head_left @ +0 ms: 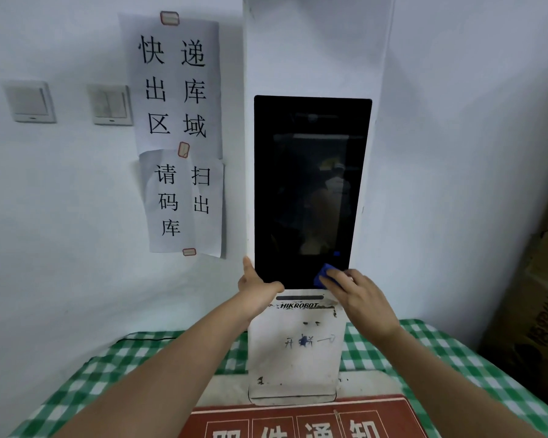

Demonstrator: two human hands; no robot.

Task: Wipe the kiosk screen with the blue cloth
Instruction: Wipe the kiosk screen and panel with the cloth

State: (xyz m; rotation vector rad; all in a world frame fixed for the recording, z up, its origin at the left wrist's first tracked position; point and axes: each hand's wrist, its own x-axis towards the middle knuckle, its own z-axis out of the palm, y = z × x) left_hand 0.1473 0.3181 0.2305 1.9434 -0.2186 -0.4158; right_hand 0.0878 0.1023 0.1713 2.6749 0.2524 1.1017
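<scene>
**Cloth at the screen's lower right corner**

Right hand (359,298), low centre-right of frame, fingers curled, pressing blue cloth (325,275) against lower right corner of dark kiosk screen (310,184). Left hand (257,287) bracing lower left corner of screen, thumb up along the edge. Below, green checked tablecloth (114,365) and red sign (298,422).

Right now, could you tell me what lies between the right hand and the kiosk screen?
In the head view, the blue cloth lies between them: the right hand presses it against the kiosk screen near its lower right corner.
</scene>
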